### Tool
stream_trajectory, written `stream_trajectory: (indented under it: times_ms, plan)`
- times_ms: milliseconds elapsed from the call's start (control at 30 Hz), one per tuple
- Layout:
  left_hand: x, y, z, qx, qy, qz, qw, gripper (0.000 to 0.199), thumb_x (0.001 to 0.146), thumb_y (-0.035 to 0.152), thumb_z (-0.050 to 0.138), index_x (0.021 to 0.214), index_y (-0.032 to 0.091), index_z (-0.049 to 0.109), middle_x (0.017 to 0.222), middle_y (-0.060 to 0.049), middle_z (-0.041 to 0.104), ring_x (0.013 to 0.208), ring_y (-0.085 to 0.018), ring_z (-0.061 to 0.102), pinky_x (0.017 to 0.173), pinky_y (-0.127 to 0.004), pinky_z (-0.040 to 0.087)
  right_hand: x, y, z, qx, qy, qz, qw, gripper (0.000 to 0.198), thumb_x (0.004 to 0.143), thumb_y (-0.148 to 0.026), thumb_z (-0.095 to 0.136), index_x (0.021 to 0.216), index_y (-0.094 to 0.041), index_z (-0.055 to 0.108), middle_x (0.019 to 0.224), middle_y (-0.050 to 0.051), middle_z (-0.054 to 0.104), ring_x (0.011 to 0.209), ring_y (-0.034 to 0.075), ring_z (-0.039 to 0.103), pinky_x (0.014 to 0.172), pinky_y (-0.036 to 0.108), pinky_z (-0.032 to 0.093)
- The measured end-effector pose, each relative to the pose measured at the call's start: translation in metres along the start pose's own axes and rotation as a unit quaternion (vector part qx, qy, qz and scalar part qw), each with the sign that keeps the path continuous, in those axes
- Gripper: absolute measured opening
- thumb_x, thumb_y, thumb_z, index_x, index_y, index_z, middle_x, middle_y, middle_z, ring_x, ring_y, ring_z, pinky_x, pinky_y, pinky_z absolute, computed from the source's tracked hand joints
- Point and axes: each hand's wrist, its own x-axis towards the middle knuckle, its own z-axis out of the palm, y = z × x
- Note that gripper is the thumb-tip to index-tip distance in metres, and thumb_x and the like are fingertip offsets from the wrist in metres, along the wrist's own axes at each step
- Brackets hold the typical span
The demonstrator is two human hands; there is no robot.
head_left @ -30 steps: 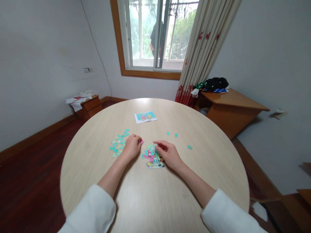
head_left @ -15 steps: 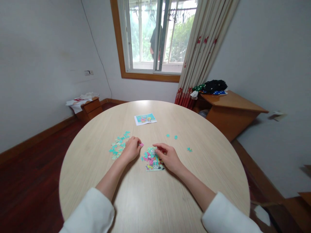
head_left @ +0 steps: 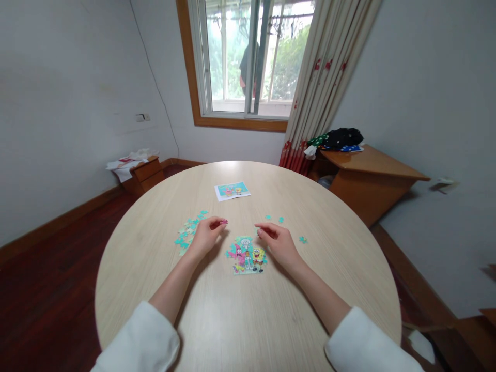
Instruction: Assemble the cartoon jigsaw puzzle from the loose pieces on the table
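My left hand (head_left: 205,236) is raised just above the table, thumb and forefinger pinching a small pink puzzle piece (head_left: 223,222). Below and between the hands lies a partly joined jigsaw puzzle (head_left: 248,256) with a pink starfish, a squid figure and a yellow sponge figure. To the right of its upper edge is my right hand (head_left: 279,244), thumb and forefinger apart, with no piece clearly visible between them. A spread of loose teal and pale green puzzle pieces (head_left: 182,241) lies beside my left hand, partly hidden behind it.
A printed reference picture (head_left: 232,191) lies farther back on the round table (head_left: 248,320). Three loose pieces are to the right, one of them a teal piece (head_left: 303,239). Beyond the table stand a wooden desk (head_left: 372,160) with cloths and a small cabinet (head_left: 147,173).
My left hand has lifted slightly back with the pink piece. My right hand has moved right, off the joined puzzle, uncovering the squid and sponge figures.
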Motion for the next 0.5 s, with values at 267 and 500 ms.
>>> stream_trajectory:
  times_ms: [267,500]
  plan:
    - [-0.012,0.015,-0.001,-0.176,-0.025,-0.122,0.976,0.033,0.051,0.029,0.079,0.076,0.009,0.067,0.065,-0.006,0.067,0.061,-0.015,0.063,0.065,-0.028,0.049,0.005,-0.001,-0.005,0.109,0.054,0.101,0.987,0.036,0.061,-0.04,0.067,0.086,-0.014,0.07,0.066,0.003,0.064,0.054,0.011,0.056,0.049,0.024,0.044]
    - [-0.018,0.024,0.003,-0.161,-0.026,-0.118,0.98,0.032,0.05,0.029,0.08,0.072,0.01,0.066,0.065,-0.008,0.069,0.062,-0.018,0.066,0.064,-0.028,0.049,0.001,-0.007,0.0,0.143,0.022,0.115,0.983,0.038,0.06,-0.037,0.071,0.089,-0.015,0.066,0.065,0.002,0.065,0.05,0.011,0.06,0.043,0.021,0.044]
